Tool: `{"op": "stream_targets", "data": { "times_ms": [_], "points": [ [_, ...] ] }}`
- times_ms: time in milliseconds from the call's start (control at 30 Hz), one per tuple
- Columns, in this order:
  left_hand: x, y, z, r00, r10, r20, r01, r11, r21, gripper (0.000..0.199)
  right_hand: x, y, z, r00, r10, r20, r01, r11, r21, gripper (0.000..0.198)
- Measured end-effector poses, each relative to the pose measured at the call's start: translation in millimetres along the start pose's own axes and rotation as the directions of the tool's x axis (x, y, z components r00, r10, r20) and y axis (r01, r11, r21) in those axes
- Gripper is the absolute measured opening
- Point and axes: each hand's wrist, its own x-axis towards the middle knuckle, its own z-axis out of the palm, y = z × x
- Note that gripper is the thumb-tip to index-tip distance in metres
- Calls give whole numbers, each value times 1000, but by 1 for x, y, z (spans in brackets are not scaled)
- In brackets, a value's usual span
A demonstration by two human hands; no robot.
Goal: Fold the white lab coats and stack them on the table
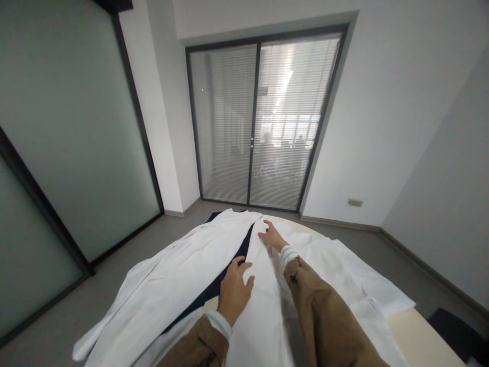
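Note:
A large white cloth garment [191, 260] lies spread over the table, its front parted by a long gap. Dark navy cloth [208, 294] shows through that gap. My left hand [235, 288] hovers at or rests on the edge of the white cloth beside the gap, fingers curved and apart, holding nothing. Farther up, my right hand [273, 236] is over the white fabric near the top of the gap. Its fingers are spread and bent, with nothing visible between them. Whether its fingertips touch the cloth I cannot tell. Both arms wear brown sleeves with pale cuffs.
The pale table [424, 336] has a rounded far edge, and white cloth hangs past its left side. A dark object, perhaps a chair [458, 334], stands at the lower right. Beyond are a glazed partition with blinds [225, 127] and a frosted panel [76, 127] at left.

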Motion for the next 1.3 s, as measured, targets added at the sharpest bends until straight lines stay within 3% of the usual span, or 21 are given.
{"op": "stream_targets", "data": {
  "times_ms": [100,233,333,433,533,733,833,900,967,1067,1167,1300],
  "points": [
    [-2,7,-8,991,136,15,-137,987,86,37,-7,1,-6,989,-145,6,145,987,-68,88],
    [-7,19,-19,897,361,255,-388,919,63,42,-28,3,-20,963,-269,26,270,950,-156,74],
    [-12,22,-19,859,354,370,-418,902,107,52,-55,7,-33,940,-319,121,339,912,-229,57],
    [-17,23,-14,865,311,393,-411,890,200,47,-89,17,-45,916,-326,235,392,855,-341,72],
    [-25,27,-10,856,279,435,-419,868,268,46,-123,31,-58,918,-292,271,384,825,-415,79],
    [-45,42,-14,786,242,569,-451,854,260,70,-179,56,-93,960,-151,236,259,803,-537,70],
    [-49,47,-16,766,244,595,-471,842,262,69,-201,58,-115,968,-193,161,251,771,-586,56],
    [-50,48,-17,744,289,603,-512,826,236,66,-214,56,-131,971,-240,6,182,720,-669,41],
    [-50,48,-17,715,337,613,-552,810,198,64,-223,54,-148,941,-247,-230,-6,669,-744,34],
    [-51,47,-17,701,353,619,-563,807,177,65,-230,56,-172,875,-90,-476,-315,640,-701,35],
    [-52,47,-18,707,346,617,-554,813,179,67,-233,62,-189,881,144,-451,-428,651,-627,37],
    [-52,46,-19,704,352,617,-553,816,166,71,-231,64,-199,906,193,-375,-402,668,-627,30]
  ]
}}
